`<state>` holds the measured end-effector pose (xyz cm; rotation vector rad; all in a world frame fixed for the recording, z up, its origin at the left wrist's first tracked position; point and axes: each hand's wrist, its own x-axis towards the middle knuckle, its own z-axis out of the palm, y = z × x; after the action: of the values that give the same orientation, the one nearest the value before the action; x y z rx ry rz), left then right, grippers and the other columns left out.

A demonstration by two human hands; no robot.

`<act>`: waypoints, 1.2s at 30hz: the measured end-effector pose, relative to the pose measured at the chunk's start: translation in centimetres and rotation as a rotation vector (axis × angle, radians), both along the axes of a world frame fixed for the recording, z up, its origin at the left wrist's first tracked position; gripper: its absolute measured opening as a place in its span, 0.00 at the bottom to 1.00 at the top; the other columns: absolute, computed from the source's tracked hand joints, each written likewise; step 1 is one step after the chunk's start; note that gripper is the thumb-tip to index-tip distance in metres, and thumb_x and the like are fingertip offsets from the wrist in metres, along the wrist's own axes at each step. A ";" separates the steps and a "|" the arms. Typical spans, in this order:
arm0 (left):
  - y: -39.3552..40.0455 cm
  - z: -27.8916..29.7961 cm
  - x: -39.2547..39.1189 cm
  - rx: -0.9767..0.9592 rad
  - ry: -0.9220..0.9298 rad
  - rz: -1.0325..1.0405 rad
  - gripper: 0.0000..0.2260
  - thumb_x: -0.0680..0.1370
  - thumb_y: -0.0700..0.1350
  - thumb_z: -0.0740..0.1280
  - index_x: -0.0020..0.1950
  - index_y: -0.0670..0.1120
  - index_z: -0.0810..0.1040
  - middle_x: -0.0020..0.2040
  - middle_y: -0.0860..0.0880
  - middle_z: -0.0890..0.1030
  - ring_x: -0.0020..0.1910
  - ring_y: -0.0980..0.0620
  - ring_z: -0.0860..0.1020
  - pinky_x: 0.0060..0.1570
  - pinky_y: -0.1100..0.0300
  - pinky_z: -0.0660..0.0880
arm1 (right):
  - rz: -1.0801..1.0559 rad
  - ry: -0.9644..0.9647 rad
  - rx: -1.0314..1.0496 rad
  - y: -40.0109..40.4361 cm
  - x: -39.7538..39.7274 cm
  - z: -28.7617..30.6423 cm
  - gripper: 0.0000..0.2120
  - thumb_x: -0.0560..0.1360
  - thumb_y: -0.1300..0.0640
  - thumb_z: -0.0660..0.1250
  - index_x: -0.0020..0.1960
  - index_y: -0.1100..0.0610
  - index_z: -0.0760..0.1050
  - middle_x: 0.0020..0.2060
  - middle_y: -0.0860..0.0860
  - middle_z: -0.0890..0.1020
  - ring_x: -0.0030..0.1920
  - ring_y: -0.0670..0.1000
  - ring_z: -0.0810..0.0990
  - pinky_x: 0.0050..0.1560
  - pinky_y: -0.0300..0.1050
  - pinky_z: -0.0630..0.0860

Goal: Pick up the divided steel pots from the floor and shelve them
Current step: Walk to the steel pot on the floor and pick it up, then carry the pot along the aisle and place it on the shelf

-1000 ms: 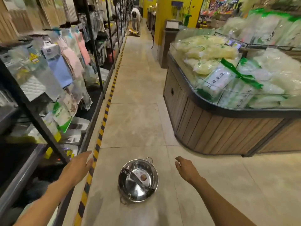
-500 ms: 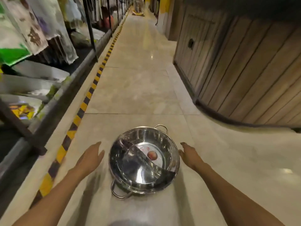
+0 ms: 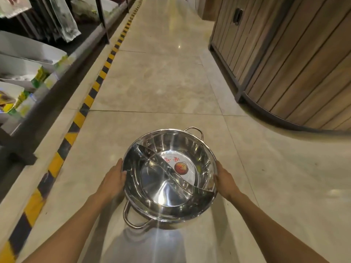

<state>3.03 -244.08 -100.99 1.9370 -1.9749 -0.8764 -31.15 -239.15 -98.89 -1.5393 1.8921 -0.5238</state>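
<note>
A shiny divided steel pot (image 3: 163, 194) sits on the tiled floor in front of me, with a curved partition across its middle and a red sticker inside. It has a loop handle at the near left and another at the far right. My left hand (image 3: 114, 181) presses against its left rim. My right hand (image 3: 225, 179) presses against its right rim. Both hands clasp the pot from the sides.
A low dark shelf (image 3: 62, 76) with white boxes and hanging packets runs along the left, behind a yellow-black floor stripe (image 3: 89, 99). A curved wooden display counter (image 3: 296, 69) stands at the right. The tiled aisle stretches ahead.
I have bent lower and closer to the pot. Both hands moved inward from beside the pot and now grip its rim.
</note>
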 end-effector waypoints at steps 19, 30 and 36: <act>-2.1 2.1 1.1 0.077 0.088 -0.180 0.46 0.62 0.67 0.71 0.73 0.55 0.55 0.56 0.49 0.79 0.38 0.60 0.74 0.34 0.72 0.69 | 0.139 -0.069 0.141 0.1 -1.9 -0.1 0.49 0.70 0.48 0.72 0.76 0.48 0.40 0.72 0.53 0.67 0.68 0.58 0.71 0.68 0.54 0.69; -3.9 15.2 1.9 0.025 0.114 -0.061 0.41 0.67 0.45 0.76 0.74 0.55 0.57 0.49 0.50 0.76 0.42 0.46 0.77 0.40 0.57 0.73 | 0.113 -0.147 0.088 -2.6 -2.9 13.0 0.45 0.71 0.54 0.71 0.75 0.43 0.42 0.73 0.50 0.64 0.70 0.56 0.68 0.69 0.54 0.66; -4.0 34.0 3.2 0.053 0.226 0.028 0.43 0.66 0.40 0.77 0.74 0.52 0.56 0.54 0.47 0.78 0.46 0.39 0.80 0.49 0.48 0.77 | 0.144 -0.162 0.080 -5.0 -2.5 31.8 0.47 0.70 0.52 0.73 0.74 0.38 0.43 0.73 0.50 0.65 0.70 0.56 0.68 0.70 0.61 0.67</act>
<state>6.21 -248.05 -67.02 1.7983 -1.8081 -1.0977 -33.60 -244.13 -67.06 -1.5198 1.6470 -0.4874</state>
